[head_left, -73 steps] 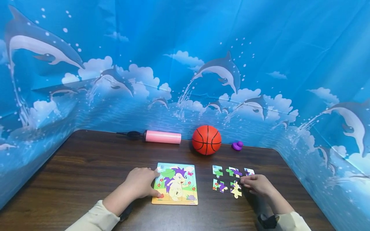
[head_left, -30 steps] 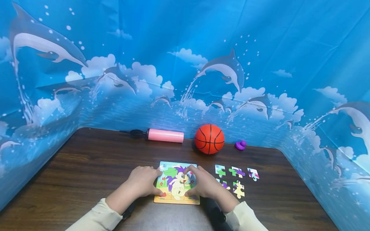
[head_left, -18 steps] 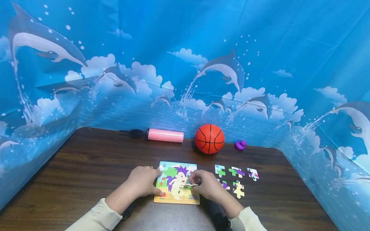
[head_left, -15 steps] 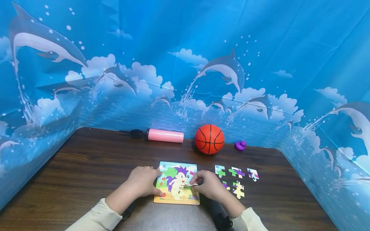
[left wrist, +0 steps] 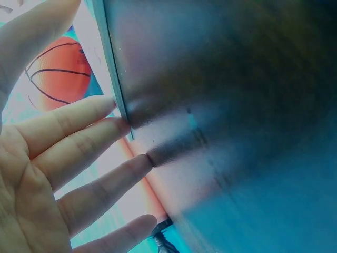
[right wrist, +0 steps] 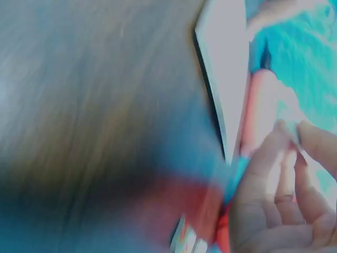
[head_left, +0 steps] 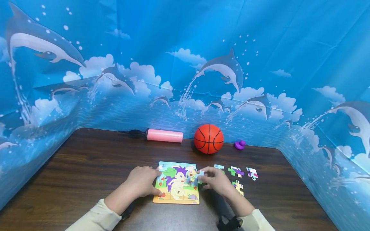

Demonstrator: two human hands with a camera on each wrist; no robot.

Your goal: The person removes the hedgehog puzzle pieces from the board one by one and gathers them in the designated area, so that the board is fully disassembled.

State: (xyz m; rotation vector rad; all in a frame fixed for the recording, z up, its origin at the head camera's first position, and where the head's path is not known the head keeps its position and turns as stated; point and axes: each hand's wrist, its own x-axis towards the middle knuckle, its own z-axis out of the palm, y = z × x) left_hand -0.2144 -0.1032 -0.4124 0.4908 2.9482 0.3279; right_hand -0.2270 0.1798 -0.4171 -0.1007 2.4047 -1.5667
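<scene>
A square hedgehog jigsaw puzzle (head_left: 173, 201) lies flat on the dark wooden table. My left hand (head_left: 140, 183) rests at its left side, thumb on the lower left corner and fingers by the upper left edge. The left wrist view has those fingers (left wrist: 84, 158) straight, with tips at the board's edge. Just past the right edge, my right hand (head_left: 217, 182) pinches a blue-green puzzle piece (head_left: 200, 176) between thumb and fingers. The right wrist view shows this piece (right wrist: 291, 129) blurred at the fingertips, raised off the table.
Right of the board lie several loose pieces, among them a purple-green one (head_left: 237, 172), a corner one (head_left: 252, 173) and a yellow one (head_left: 238, 187) partly behind my hand. Along the back are a pink hand pump (head_left: 164, 135), a small basketball (head_left: 208, 139) and a purple rubber duck (head_left: 239, 145).
My right hand came from the loose pieces to the board, held a piece edge-on over it, then moved right with the piece. The left hand stayed in place.
</scene>
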